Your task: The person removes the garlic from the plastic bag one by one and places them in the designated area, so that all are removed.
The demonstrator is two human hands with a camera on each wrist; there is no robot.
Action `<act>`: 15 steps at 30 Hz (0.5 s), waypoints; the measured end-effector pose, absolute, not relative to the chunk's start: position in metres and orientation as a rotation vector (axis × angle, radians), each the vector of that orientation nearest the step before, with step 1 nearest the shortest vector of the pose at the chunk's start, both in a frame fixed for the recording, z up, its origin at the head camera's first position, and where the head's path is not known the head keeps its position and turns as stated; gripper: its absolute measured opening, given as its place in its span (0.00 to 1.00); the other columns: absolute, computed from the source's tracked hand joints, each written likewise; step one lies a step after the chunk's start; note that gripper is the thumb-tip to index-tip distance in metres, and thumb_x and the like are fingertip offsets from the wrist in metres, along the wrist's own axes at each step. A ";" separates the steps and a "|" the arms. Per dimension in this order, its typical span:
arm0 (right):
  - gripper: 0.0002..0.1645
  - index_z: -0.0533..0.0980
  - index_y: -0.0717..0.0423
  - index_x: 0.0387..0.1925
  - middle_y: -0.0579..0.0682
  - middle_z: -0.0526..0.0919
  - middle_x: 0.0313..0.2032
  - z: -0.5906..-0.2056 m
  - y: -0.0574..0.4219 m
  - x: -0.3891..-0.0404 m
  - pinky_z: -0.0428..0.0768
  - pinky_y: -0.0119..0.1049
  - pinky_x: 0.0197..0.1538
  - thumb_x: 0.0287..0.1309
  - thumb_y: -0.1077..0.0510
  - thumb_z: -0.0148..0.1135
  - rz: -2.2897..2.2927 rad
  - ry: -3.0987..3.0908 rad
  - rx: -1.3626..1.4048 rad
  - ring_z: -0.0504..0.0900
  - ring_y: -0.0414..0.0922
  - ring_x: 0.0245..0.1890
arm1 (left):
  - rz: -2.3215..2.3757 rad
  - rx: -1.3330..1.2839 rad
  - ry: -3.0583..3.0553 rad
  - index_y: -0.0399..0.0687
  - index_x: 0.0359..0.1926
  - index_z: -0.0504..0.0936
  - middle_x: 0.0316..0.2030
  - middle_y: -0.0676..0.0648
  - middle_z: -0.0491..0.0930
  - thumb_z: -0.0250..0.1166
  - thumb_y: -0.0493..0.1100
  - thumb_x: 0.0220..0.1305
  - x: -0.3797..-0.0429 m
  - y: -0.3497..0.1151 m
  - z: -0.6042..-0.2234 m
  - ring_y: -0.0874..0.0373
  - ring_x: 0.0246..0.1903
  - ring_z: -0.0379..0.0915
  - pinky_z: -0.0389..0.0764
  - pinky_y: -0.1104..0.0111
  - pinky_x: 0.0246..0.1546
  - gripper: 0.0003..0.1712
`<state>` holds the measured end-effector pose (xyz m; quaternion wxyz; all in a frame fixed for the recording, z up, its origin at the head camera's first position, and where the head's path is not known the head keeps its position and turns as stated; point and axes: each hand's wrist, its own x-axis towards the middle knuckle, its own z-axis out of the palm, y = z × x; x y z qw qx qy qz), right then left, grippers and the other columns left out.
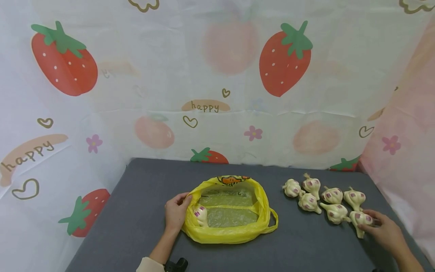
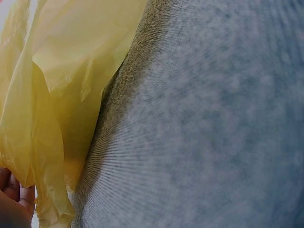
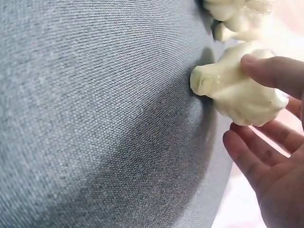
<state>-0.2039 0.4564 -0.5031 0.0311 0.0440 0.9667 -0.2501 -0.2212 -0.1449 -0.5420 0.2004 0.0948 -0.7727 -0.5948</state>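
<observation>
In the head view a yellow plastic bag (image 1: pixel 231 235) lies on the table with its mouth spread wide. One garlic bulb (image 1: pixel 201 215) sits inside it at the left. My left hand (image 1: pixel 176 213) pinches the bag's left rim between thumb and fingers; the left wrist view shows the bag's side (image 2: pixel 71 95) and only some of the fingers (image 2: pixel 26 197). At the far right, my right hand (image 1: pixel 385 230) grips a garlic bulb (image 3: pixel 237 88), thumb on top and fingers curled under its side. This bulb stays at the table surface, its stem toward the near side.
Several more garlic bulbs (image 1: pixel 336 213) lie in a loose cluster right of the bag, beside the right hand. One bag handle (image 1: pixel 274 223) sticks out to the right. The dark grey table (image 1: pixel 142 211) ends at a printed cloth (image 1: pixel 238 75) behind it.
</observation>
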 end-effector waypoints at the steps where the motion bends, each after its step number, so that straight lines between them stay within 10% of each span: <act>1: 0.41 0.67 0.74 0.59 0.82 0.67 0.57 -0.503 0.456 -0.204 0.78 0.54 0.38 0.58 0.45 0.67 -0.772 2.981 0.135 0.73 0.74 0.52 | -1.664 0.265 -2.160 0.41 0.41 0.88 0.37 0.40 0.87 0.69 0.43 0.62 -0.221 -0.145 -0.542 0.70 0.28 0.76 0.77 0.78 0.30 0.11; 9: 0.42 0.67 0.75 0.60 0.81 0.66 0.58 -0.505 0.457 -0.203 0.79 0.51 0.38 0.56 0.48 0.69 -0.838 2.976 0.073 0.74 0.73 0.51 | -1.647 0.267 -2.165 0.40 0.41 0.88 0.37 0.40 0.87 0.69 0.43 0.62 -0.221 -0.145 -0.541 0.71 0.29 0.76 0.77 0.79 0.30 0.11; 15: 0.36 0.71 0.75 0.56 0.78 0.74 0.52 -0.502 0.459 -0.202 0.74 0.33 0.33 0.54 0.53 0.71 -0.837 3.118 0.020 0.83 0.54 0.40 | -1.651 0.264 -2.164 0.40 0.41 0.88 0.37 0.40 0.87 0.69 0.43 0.62 -0.221 -0.144 -0.541 0.71 0.29 0.76 0.78 0.79 0.30 0.11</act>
